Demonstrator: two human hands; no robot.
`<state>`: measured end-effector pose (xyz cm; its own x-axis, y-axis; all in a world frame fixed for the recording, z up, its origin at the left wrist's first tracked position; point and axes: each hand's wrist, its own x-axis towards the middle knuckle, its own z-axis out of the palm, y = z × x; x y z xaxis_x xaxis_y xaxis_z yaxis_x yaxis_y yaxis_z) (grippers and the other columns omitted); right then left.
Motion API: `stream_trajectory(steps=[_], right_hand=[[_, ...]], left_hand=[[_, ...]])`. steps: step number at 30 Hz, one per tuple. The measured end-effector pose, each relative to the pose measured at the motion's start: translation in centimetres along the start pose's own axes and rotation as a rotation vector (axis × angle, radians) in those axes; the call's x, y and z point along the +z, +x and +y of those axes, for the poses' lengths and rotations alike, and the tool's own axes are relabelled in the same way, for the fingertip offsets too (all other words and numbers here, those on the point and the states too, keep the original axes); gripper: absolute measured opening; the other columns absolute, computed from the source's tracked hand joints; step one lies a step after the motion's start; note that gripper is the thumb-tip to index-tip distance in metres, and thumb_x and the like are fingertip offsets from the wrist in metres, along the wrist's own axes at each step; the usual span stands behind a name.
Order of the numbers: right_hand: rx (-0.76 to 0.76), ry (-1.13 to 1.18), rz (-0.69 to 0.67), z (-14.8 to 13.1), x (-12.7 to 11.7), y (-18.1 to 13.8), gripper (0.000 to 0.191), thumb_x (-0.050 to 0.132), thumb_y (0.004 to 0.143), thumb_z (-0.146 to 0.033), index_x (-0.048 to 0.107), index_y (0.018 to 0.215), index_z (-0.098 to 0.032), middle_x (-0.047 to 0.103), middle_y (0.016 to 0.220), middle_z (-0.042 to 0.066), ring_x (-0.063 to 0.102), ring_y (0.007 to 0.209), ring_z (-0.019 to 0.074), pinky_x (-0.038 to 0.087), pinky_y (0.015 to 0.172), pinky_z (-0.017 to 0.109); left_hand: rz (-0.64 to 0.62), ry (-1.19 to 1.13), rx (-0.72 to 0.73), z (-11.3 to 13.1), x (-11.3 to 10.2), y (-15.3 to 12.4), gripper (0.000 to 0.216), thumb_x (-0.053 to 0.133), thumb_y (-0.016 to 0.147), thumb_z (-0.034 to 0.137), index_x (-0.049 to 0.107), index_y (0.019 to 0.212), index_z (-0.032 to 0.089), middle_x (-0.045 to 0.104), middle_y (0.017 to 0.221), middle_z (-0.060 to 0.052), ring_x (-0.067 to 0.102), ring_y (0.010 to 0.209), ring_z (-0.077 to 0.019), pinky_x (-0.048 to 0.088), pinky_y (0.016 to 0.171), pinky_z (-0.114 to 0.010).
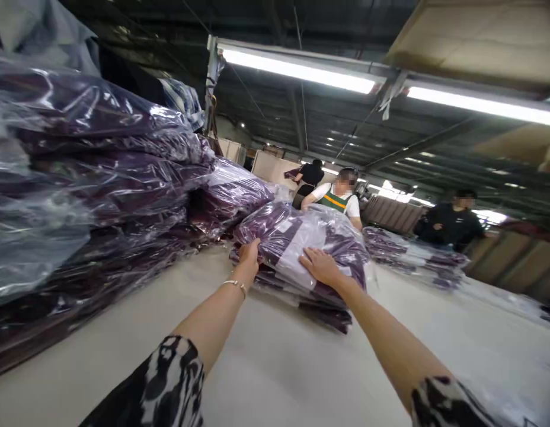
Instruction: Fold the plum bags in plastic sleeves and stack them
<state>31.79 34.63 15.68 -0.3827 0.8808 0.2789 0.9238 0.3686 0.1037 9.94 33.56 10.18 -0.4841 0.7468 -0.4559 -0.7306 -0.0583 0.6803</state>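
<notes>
A stack of purple garments in clear plastic bags (346, 252) lies on the pale table before me. At its left edge, my left hand (249, 254) has its fingers curled around the side of a bagged garment, the fingertips partly hidden. My right hand (322, 267) rests flat on top of the stack, fingers spread over the clear plastic. A whitish panel (297, 243) shows through the upper bag between my hands. Below, a darker folded edge sticks out toward me.
Tall piles of bagged purple garments (110, 172) rise along the left of the table (261, 367). More bagged garments (412, 255) lie at the right. A person in a green vest (337, 198) is just beyond the stack; two other people stand farther back. Tube lights (297, 71) hang overhead.
</notes>
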Motion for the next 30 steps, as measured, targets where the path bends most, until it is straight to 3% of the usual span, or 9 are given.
stream_trajectory(steps=[2,4,8,12,14,17,24,27,30], right_hand=[[0.016,0.08,-0.039,0.0,2.4,-1.9,0.055,0.038,0.105,-0.05,0.051,0.149,-0.02,0.048,0.155,0.015,0.044,0.144,0.0297,0.034,0.116,0.05],[-0.042,0.101,0.048,0.2,2.6,-4.1,0.065,0.038,0.103,-0.058,0.043,0.155,-0.019,0.041,0.16,0.014,0.034,0.15,0.0305,0.026,0.121,0.054],[-0.213,-0.056,0.226,1.4,1.8,-8.7,0.081,0.069,0.085,-0.059,0.044,0.154,-0.024,0.036,0.163,0.011,0.027,0.152,0.0355,0.013,0.126,0.057],[-0.069,-0.08,0.201,3.8,1.2,-9.4,0.068,0.067,0.089,-0.039,0.046,0.152,-0.025,0.046,0.157,0.011,0.047,0.141,0.0352,0.034,0.117,0.054],[-0.01,-0.035,0.182,4.6,0.3,-7.7,0.061,0.06,0.094,-0.041,0.047,0.151,-0.027,0.051,0.154,0.009,0.058,0.13,0.0329,0.048,0.105,0.047],[0.008,-0.041,0.202,4.4,-0.2,-4.9,0.056,0.058,0.094,-0.047,0.053,0.146,-0.027,0.061,0.144,0.009,0.065,0.12,0.0323,0.052,0.097,0.044],[-0.103,-0.036,0.141,2.0,3.1,-4.7,0.054,0.06,0.095,-0.043,0.054,0.145,-0.025,0.06,0.145,0.01,0.058,0.129,0.03,0.048,0.106,0.043],[-0.12,0.084,0.105,3.1,1.8,-4.9,0.059,0.055,0.096,-0.055,0.055,0.146,-0.023,0.06,0.145,0.01,0.058,0.13,0.0305,0.046,0.108,0.044],[-0.016,0.152,0.205,4.8,0.5,-4.8,0.058,0.039,0.103,-0.055,0.053,0.149,-0.023,0.057,0.148,0.01,0.053,0.137,0.0289,0.04,0.115,0.046]], left_hand=[[0.008,0.029,0.034,-0.9,-0.6,0.6,0.015,0.074,0.082,0.017,0.063,0.091,0.016,0.065,0.078,-0.002,0.063,0.062,-0.0148,0.054,0.056,-0.025],[-0.002,0.038,0.054,-1.0,-0.8,0.6,0.012,0.072,0.085,0.02,0.062,0.092,0.016,0.063,0.076,-0.001,0.06,0.058,-0.0131,0.053,0.053,-0.024],[-0.096,0.029,0.025,-0.6,-0.2,-0.3,0.013,0.071,0.087,0.025,0.061,0.088,0.017,0.061,0.072,0.0,0.056,0.05,-0.0105,0.048,0.044,-0.021],[-0.215,0.021,0.004,0.5,2.3,-1.2,0.019,0.073,0.087,0.03,0.061,0.083,0.016,0.061,0.069,0.0,0.057,0.05,-0.0105,0.05,0.043,-0.02],[-0.232,0.034,0.033,1.1,3.8,-0.8,0.02,0.076,0.085,0.032,0.063,0.086,0.016,0.062,0.07,0.001,0.058,0.052,-0.0101,0.054,0.046,-0.021],[-0.177,0.092,0.081,1.7,4.7,0.9,0.019,0.075,0.085,0.03,0.062,0.089,0.016,0.06,0.066,0.002,0.055,0.051,-0.0086,0.055,0.048,-0.019],[-0.125,0.282,0.122,1.5,0.7,3.0,0.016,0.074,0.082,0.019,0.059,0.081,0.016,0.057,0.06,0.003,0.048,0.043,-0.0083,0.055,0.048,-0.024],[-0.221,0.363,0.134,2.2,-0.6,2.3,0.021,0.072,0.088,0.03,0.059,0.078,0.016,0.061,0.063,-0.001,0.057,0.047,-0.0119,0.057,0.052,-0.027],[-0.28,0.479,0.158,3.5,-1.7,1.9,0.032,0.068,0.091,0.042,0.06,0.075,0.016,0.066,0.067,-0.008,0.065,0.055,-0.0177,0.057,0.056,-0.029]])
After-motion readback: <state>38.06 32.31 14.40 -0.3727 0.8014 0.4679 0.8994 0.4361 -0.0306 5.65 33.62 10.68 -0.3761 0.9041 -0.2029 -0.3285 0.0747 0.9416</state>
